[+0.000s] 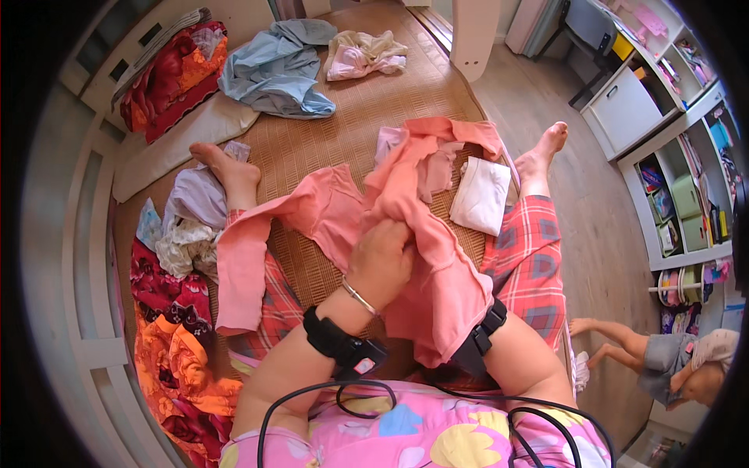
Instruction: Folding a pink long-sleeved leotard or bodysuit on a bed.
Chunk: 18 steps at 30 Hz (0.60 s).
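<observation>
A coral-pink garment point(449, 246) with long sleeve-like parts lies spread between my legs. One part drapes over the left leg, another reaches toward the far right. My left hand point(382, 261) has its fingers closed on the middle of the cloth. Covered by the same garment, my right hand does not show; only its forearm and the black wrist strap point(489, 326) come into view. Paler pink clothing point(438, 173) is partly under the garment. Just right of it, a folded white cloth point(480, 195) rests beside my right leg.
Blue cloth point(277, 70) and a cream-and-pink bundle point(367, 56) lie on the woven mat point(374, 101). Red and orange floral fabric point(175, 359) and white clothes point(195, 195) line the left railing point(78, 273). Black cables cross my lap. Another person point(663, 355) is beyond the right edge.
</observation>
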Available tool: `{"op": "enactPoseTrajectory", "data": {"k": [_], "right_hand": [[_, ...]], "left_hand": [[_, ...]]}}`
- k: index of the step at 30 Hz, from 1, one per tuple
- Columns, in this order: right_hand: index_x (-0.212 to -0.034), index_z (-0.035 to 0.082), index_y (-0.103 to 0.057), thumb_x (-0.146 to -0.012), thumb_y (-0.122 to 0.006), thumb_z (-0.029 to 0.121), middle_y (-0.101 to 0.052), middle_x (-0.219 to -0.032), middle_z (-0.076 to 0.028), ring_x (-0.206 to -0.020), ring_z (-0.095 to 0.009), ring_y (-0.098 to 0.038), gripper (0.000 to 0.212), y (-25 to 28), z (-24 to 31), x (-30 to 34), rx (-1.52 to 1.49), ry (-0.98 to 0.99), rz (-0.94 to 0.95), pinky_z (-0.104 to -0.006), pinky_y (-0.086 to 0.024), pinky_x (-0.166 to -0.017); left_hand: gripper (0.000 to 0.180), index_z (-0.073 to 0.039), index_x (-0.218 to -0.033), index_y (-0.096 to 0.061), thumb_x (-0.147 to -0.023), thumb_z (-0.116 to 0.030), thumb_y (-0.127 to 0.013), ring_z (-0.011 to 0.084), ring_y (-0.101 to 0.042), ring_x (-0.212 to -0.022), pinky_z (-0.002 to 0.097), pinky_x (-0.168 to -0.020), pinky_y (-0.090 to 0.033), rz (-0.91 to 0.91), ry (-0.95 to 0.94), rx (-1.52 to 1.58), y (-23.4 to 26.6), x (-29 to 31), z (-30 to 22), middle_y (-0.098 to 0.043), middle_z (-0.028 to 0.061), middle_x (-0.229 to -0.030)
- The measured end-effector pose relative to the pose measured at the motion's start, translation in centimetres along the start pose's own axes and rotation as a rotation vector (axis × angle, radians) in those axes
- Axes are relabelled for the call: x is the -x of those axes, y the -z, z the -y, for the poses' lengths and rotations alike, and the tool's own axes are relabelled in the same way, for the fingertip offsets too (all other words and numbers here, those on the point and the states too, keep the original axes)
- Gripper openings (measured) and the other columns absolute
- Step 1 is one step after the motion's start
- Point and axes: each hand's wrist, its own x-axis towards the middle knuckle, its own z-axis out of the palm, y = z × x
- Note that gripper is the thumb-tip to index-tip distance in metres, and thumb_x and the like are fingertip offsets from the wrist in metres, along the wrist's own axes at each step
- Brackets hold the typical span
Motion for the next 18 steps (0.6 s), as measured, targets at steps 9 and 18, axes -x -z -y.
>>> {"op": "enactPoseTrajectory", "data": {"k": [9,18], "right_hand": [[-0.090,0.002,-0.050,-0.081,-0.049,0.012,-0.055,-0.078,-0.010,-0.070,-0.020,-0.055,0.014,0.6,-0.5,-0.4,0.010,-0.005,0.012,-0.0323,-0.043,-0.064],[-0.095,0.003,-0.050,-0.082,-0.048,0.013,-0.056,-0.083,-0.009,-0.074,-0.019,-0.055,0.016,1.2,-0.9,-0.4,0.026,-0.030,0.045,-0.0314,-0.043,-0.067]], "left_hand": [[0.013,-0.001,-0.086,-0.059,-0.079,-0.013,-0.058,0.0018,-0.043,-0.056,0.0164,-0.047,-0.033,1.030,0.422,1.340,2.8,0.9,-4.7,-0.052,-0.0035,-0.067],[0.013,-0.001,-0.086,-0.059,-0.080,-0.013,-0.057,0.0037,-0.049,-0.057,0.0155,-0.047,-0.036,1.253,0.582,1.390,3.4,2.3,-3.3,-0.056,0.0008,-0.070]]}}
